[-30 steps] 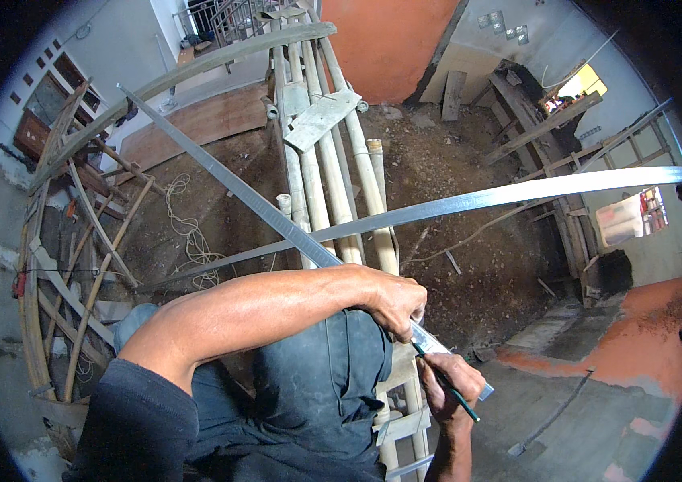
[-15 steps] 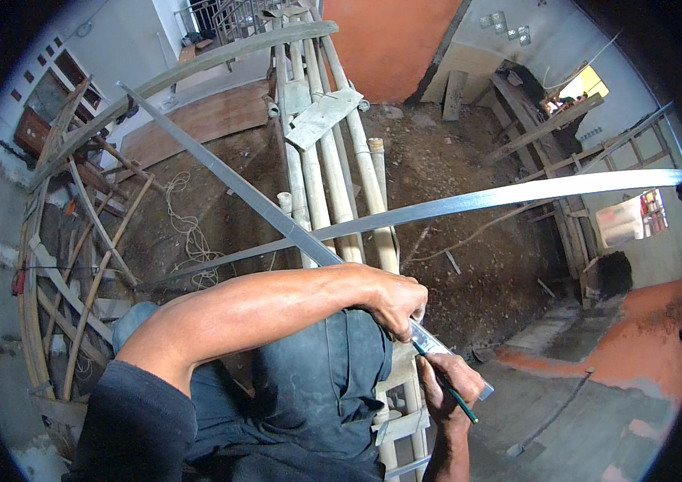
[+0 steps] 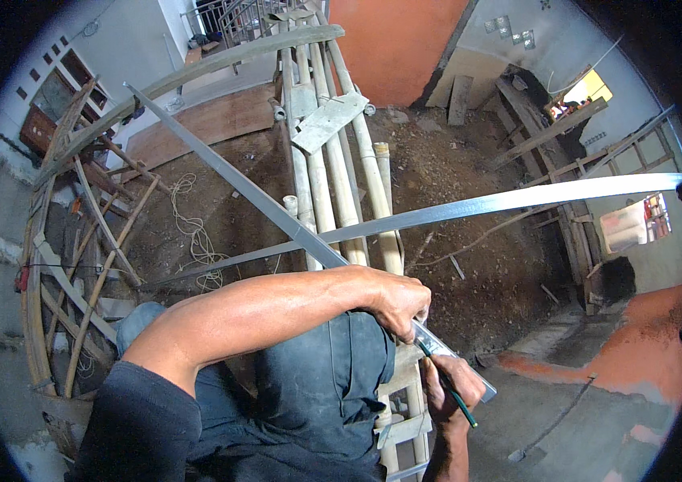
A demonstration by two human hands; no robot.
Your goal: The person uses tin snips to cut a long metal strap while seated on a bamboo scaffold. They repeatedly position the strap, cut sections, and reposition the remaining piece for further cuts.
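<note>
Overhead, left hand (image 3: 395, 299) pressing metal strip (image 3: 276, 215), right hand (image 3: 452, 384) seemingly gripping green pencil (image 3: 447, 392)

Almost nothing has moved over the last second: the left hand (image 3: 393, 301) remains pressed on the long metal strip (image 3: 276, 213) at the lower centre of the frame, and the right hand (image 3: 453, 386) with its green pencil (image 3: 449, 394) has shifted only a trace beneath it

No packages, labels, signs or screens show here (only bare building materials).
</note>
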